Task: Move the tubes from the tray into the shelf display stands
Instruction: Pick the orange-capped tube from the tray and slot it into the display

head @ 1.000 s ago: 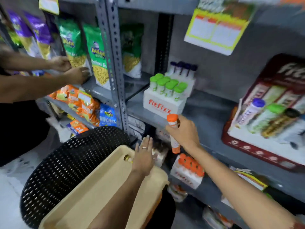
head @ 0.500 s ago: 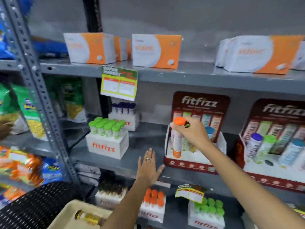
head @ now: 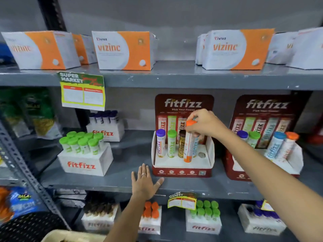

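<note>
While right hand (head: 206, 122) pinches orange-capped white tube (head: 188, 145) over red cardboard display stand (head: 181, 172), left hand (head: 144, 183) flat, splayed: risks missing empty hole (head: 202, 154), toppling neighbours.

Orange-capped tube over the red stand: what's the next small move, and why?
Probably shift the orange-capped tube right and lower it into the empty hole. The right hand holds it by the cap, its base in front of the filled slots of the red stand.
</note>
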`<state>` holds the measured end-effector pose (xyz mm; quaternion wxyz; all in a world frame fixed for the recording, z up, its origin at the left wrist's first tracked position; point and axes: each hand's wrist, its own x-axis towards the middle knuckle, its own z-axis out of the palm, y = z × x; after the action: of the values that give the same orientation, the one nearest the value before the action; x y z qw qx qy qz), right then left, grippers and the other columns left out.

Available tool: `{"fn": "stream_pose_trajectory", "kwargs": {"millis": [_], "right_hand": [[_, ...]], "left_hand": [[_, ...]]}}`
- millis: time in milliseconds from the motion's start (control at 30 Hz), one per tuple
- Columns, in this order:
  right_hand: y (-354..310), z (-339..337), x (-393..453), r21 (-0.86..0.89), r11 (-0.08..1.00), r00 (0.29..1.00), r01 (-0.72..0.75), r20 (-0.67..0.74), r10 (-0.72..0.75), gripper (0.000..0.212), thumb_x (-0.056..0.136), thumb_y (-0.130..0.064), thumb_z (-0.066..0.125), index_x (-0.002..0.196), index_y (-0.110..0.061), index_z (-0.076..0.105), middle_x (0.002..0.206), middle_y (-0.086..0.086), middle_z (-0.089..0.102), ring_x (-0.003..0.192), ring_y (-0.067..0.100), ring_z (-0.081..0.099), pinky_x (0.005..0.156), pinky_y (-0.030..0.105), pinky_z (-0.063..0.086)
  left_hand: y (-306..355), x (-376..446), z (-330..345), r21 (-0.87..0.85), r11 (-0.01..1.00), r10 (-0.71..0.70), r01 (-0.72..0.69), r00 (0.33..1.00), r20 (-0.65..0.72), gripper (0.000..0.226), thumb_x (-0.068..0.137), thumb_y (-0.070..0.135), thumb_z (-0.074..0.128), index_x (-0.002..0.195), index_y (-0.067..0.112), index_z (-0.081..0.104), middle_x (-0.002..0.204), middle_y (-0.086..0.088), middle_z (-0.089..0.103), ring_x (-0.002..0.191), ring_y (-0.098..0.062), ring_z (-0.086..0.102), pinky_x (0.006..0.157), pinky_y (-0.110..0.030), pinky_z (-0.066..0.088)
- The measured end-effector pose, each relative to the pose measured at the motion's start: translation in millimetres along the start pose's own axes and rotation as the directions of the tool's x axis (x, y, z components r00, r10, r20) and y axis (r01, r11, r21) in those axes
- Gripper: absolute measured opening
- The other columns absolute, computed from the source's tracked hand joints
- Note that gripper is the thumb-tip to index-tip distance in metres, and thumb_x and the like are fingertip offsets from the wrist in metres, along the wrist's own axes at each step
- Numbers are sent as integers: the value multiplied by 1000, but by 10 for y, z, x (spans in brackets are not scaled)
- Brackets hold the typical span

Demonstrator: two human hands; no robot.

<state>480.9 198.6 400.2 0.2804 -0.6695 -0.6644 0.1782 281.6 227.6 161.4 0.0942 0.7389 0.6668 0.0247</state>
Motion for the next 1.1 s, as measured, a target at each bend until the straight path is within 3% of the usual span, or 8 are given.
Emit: {"fn": "stream_pose_trajectory", "kwargs": {"millis": [167, 333, 533, 700, 933, 1100], "right_hand": [[-60, -73, 44, -136, 989, 995, -55, 77, 66, 5, 72, -7, 66, 74, -11, 65, 60, 5, 67, 46, 14, 63, 45, 23, 55], [-53, -66, 65, -264, 961, 993, -81, 60, 100, 3, 69, -11, 66, 67, -11, 64, 65, 6, 67, 51, 21, 64, 59, 33, 60], [-21, -43, 63, -397, 915, 996, -78, 16, 91, 22, 73, -8, 70, 93, -7, 60, 103, 14, 62, 84, 30, 64, 79, 43, 59], [62, -82, 67, -388, 916, 994, -97, 5, 108, 30, 76, 2, 65, 105, -5, 62, 114, 15, 54, 95, 29, 59, 83, 37, 56], [176, -115, 49, -277, 951, 991, -137, -47, 129, 26, 78, 10, 63, 97, -7, 68, 104, 8, 55, 84, 21, 52, 69, 27, 46], [277, -52, 67, -220, 963, 986, -159, -76, 145, 37, 80, 14, 58, 108, -10, 64, 129, 15, 50, 110, 31, 56, 74, 30, 46]], "left_hand": [[12, -2, 3, 23, 1000, -4, 4, 1000, -3, 87, 89, 69, 17, 150, 9, -2, 159, -7, -4, 145, -21, -5, 116, -46, -5], [5, 8, 6, 19, 1000, 2, -2, 1000, 0, 88, 89, 69, 17, 150, 9, -3, 159, -8, -4, 145, -22, -5, 115, -47, -6], [7, 20, 14, 21, 1000, 1, -1, 1000, 5, 88, 88, 70, 17, 150, 11, -3, 159, -7, -4, 145, -22, -6, 115, -47, -6], [9, 13, 11, 27, 1000, -2, 2, 1000, 6, 88, 88, 70, 16, 150, 11, -3, 159, -7, -4, 145, -22, -5, 115, -47, -6], [25, -13, -15, 40, 999, 2, -2, 1000, 13, 86, 89, 69, 16, 149, 11, -4, 158, -8, -5, 145, -23, -6, 116, -48, -5], [21, -25, -37, 32, 999, 8, -8, 1000, 15, 86, 90, 68, 17, 149, 9, -3, 158, -8, -5, 145, -22, -6, 116, -47, -5]]}}
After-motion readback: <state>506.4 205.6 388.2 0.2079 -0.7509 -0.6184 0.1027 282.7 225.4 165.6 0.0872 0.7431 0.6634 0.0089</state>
